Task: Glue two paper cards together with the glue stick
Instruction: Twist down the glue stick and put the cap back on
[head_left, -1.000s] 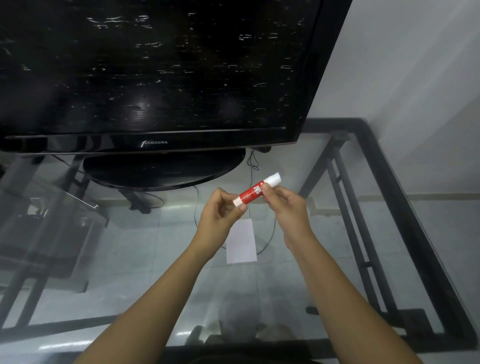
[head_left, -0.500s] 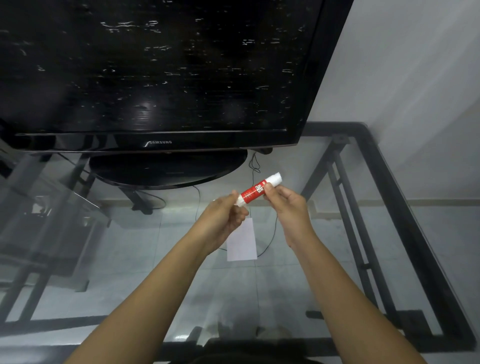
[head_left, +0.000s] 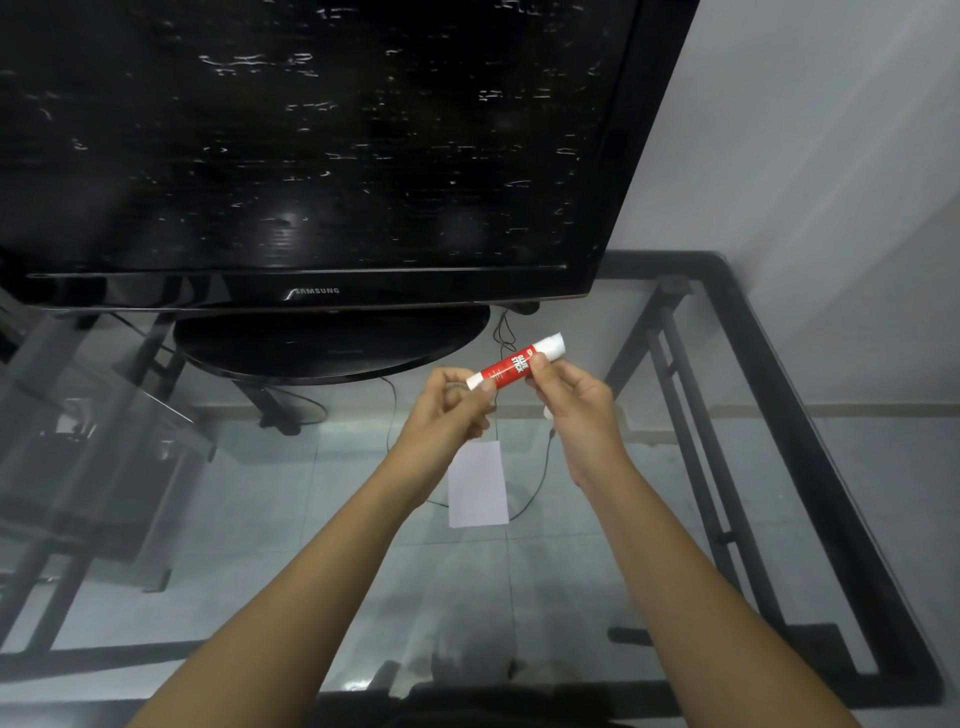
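Both hands (head_left: 511, 410) hold glue stick (head_left: 514, 362) above card (head_left: 478, 485).

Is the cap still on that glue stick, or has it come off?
Still on, it seems: the glue stick shows white at both ends, no glue showing, held between the left hand and right hand.

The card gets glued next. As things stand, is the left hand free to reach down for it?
Probably not yet. The left hand pinches one end of the glue stick, shared with the right hand. The card lies just below on the glass table, with nothing over it but the hands.
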